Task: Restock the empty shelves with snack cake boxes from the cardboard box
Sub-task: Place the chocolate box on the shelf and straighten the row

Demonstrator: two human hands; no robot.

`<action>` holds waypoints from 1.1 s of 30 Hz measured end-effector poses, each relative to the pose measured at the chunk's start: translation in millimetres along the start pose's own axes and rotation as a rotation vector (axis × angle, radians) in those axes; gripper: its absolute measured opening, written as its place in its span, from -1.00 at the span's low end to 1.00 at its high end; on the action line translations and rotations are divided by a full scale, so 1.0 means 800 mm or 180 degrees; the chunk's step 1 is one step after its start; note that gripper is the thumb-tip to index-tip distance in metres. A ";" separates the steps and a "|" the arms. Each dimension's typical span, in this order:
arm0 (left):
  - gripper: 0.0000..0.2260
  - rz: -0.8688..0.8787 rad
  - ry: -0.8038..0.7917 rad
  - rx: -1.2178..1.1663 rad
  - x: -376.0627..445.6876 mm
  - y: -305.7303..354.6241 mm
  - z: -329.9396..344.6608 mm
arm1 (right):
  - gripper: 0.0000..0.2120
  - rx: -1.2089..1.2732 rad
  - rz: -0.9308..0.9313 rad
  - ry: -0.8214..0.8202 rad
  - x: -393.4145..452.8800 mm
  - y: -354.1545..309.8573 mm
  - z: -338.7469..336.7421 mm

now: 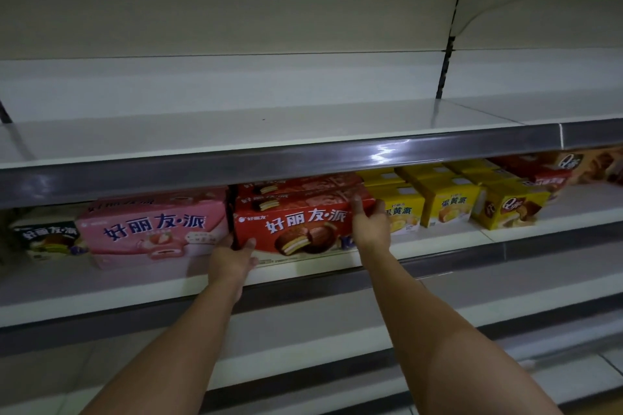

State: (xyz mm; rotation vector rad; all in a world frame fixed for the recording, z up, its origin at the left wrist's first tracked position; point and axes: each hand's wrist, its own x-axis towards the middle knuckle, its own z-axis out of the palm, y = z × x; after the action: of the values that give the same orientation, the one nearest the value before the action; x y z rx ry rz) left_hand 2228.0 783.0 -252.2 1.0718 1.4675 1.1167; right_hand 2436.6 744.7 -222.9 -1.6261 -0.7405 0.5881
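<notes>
We're mid-placement: left hand [236, 254] & right hand [369, 222] clasp the ends of the red box [296, 222], on the mid shelf [135, 283] beside the pink box [151, 229]. Next, prob. push back, let go.

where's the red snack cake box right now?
Head view, centre: the red snack cake box sits on the middle shelf, between the pink box and the yellow boxes, with the left hand and right hand gripping its ends.

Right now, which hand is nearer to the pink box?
Left. The left hand grips the red box at its left end, beside the pink box; the right hand holds the red box's far end.
</notes>
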 end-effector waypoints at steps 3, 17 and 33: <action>-0.76 -0.0020 0.0385 -0.0165 -0.005 -0.005 0.011 | -0.62 0.0205 0.0060 -0.0293 0.007 0.004 -0.009; -0.90 0.0430 0.0554 0.0039 -0.110 0.021 0.123 | -0.56 -0.0161 0.0364 0.0987 0.033 0.009 -0.080; -0.73 0.0600 -0.0037 -0.0081 -0.175 0.042 0.325 | -0.41 -0.0270 0.0298 0.0681 0.125 0.040 -0.214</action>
State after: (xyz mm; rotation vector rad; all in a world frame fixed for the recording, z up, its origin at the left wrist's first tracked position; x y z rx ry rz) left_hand 2507.6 686.6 -223.9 1.2159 1.3608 1.2549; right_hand 2632.9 701.7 -221.5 -1.7779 -0.5400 0.4452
